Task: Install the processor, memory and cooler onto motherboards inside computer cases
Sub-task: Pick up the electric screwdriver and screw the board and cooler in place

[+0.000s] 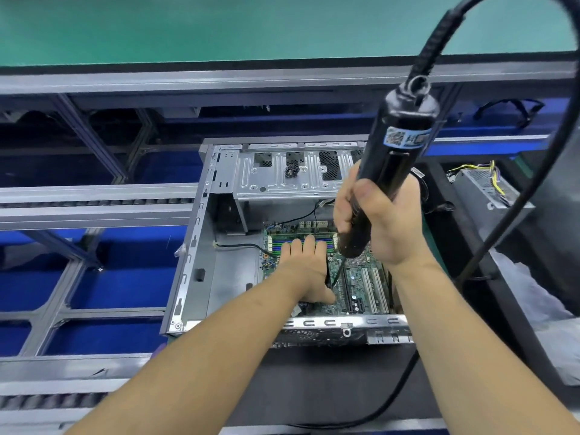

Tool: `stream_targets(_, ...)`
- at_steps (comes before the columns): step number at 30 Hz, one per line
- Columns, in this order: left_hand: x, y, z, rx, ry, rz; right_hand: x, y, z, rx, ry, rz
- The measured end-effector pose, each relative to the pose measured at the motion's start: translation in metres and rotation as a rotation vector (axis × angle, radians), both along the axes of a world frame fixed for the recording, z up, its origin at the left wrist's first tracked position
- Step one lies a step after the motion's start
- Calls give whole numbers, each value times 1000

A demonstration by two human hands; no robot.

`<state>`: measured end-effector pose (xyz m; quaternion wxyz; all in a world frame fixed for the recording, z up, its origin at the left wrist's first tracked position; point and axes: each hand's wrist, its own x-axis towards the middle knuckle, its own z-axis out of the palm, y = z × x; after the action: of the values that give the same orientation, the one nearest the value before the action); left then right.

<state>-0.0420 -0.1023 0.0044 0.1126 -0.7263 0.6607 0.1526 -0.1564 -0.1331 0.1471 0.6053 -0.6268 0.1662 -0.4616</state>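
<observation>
Two hands crowd the motherboard [354, 290]: left [306, 271] flat, right hand's [381, 221] fingers gripping screwdriver [389, 171].

no legible text anywhere. a blue label [407, 138] wraps the black electric screwdriver [392, 171]; it carries a square qr-style code and some pale characters, too blurred to read. markings on the motherboard [354, 277] are too small to make out. the computer case [226, 171] shows no readable lettering.

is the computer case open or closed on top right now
Open. The case has no side panel facing the camera: the motherboard shows inside, and the left hand reaches in.
</observation>
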Motion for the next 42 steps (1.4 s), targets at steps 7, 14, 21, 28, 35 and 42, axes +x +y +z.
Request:
stream_targets(7, -2, 2, 3, 42, -35, -11, 3, 5, -1, -12, 68, 33)
stream_targets(14, -2, 3, 4, 8, -9, -1, -4, 4, 0, 59, 6, 78)
stream_targets(21, 1, 1, 7, 38, 30, -4, -1, -2, 9, 24, -12, -45)
stream_targets(28, 5, 5, 13, -15, 109, -21, 11, -2, 51, -94, -227, -196)
stream_targets(35, 98, 38, 35, 286, 373, 203, 41, 20, 34, -40, -188, -206)
stream_targets(42, 94, 51, 25, 167, 582, 371, 57, 30, 9, 9, -127, -160)
